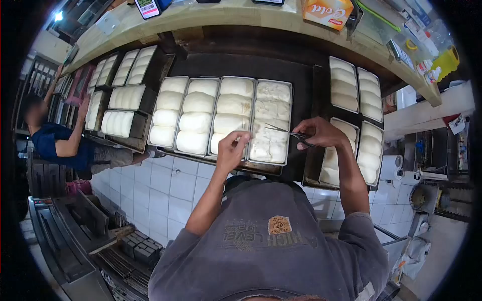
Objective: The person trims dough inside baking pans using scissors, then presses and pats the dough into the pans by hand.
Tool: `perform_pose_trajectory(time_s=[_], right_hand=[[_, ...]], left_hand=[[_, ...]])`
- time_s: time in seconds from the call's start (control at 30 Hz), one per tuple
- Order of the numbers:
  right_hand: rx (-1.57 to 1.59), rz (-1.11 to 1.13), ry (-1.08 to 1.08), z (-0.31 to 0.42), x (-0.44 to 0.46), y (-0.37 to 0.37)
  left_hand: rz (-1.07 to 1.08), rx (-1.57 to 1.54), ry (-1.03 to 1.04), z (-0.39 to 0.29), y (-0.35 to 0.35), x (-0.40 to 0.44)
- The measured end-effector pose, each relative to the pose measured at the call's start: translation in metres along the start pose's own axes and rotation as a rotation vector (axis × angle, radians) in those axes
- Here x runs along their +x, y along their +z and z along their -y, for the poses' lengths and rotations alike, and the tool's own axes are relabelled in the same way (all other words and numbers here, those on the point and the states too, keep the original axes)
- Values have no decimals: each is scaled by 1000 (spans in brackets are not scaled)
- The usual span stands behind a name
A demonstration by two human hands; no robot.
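Observation:
Dark-handled scissors (298, 135) are in my right hand (320, 132), their blades apart and pointing left over the rightmost pan of dough (271, 105) in the middle group. The dough in that pan has a rough, broken surface. My left hand (233, 150) is at the lower part of the neighbouring dough pan (231, 123), its fingers curled and pressed together; whether anything small is between them is hidden. Two more pans of smooth dough (197, 115) stand to the left in the same row.
More dough pans (343, 83) stand at the right, others (128, 98) at the left. A co-worker in a blue shirt (63, 146) reaches to the left pans. Along the back, a wooden counter (226, 19) holds a phone (147, 7) and an orange box (327, 12).

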State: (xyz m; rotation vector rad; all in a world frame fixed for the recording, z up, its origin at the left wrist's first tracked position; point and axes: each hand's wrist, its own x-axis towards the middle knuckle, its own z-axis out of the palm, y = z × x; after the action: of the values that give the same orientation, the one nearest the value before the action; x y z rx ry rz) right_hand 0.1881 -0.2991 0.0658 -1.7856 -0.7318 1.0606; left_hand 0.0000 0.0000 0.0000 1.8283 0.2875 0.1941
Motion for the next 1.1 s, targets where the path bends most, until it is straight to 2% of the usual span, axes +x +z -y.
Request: perform_pose_trajectory(time_s=[0.13, 0.17, 0.3, 0.33, 0.47, 0.5, 0.63, 0.83, 1.1], right_hand=[[260, -69, 0, -8, -22, 17], [268, -61, 1, -12, -24, 19], [-166, -388, -129, -33, -32, 42], [-163, -385, -124, -35, -34, 49], [-749, -548, -309, -31, -25, 69], [-758, -562, -311, -29, -22, 77], [-1055, -723, -98, -23, -1, 118], [-1102, -770, -18, -17, 9, 160], [-1188, -824, 4, -29, 23, 182]], left_hand=[[-51, -305, -189, 11, 7, -56], [-55, -299, -197, 11, 9, -62], [-99, -401, -238, 12, 17, -90], [-99, -401, -245, 11, 19, -96], [-87, -358, -206, -1, 24, -93], [-79, -360, -192, -4, 23, -95], [48, -342, -126, -8, 15, -102], [86, -428, -151, 21, -25, -146], [138, -276, -197, 71, -88, -199]])
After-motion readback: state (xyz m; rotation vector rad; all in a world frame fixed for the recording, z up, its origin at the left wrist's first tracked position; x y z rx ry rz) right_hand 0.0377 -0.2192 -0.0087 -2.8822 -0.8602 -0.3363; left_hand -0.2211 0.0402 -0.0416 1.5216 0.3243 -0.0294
